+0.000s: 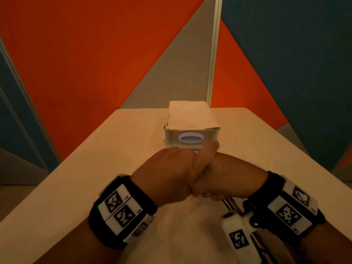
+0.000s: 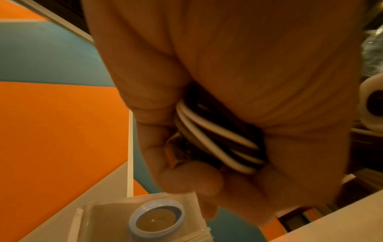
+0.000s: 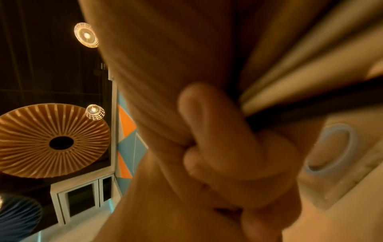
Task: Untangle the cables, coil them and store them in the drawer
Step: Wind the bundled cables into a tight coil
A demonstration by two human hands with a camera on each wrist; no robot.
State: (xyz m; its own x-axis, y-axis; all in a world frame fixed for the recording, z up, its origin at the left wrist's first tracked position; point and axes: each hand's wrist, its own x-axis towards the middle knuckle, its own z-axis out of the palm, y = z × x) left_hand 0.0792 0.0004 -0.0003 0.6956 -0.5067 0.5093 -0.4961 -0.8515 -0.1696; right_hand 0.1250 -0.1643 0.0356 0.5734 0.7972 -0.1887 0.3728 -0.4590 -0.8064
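Drawer [image 1: 191,137] dead ahead of the clasped hands, just beyond the knuckles — front face with its blue ring pull [image 2: 157,218] turned toward them, long axis running away down the table [image 1: 76,168]. Closed, by the look of it. Left hand [image 1: 167,174] curled tight round the cables [image 2: 215,139]: white and dark strands looped together, bundled in the palm, so the load sits inside the grip itself, not apart from it. Right hand [image 1: 228,178] pressed against the left, fingers curled, with pale and dark strands running through its fist in its wrist view. Neither hand clearly nearer the pull — both about level with it. Likely next: freeing one hand to hook the ring.
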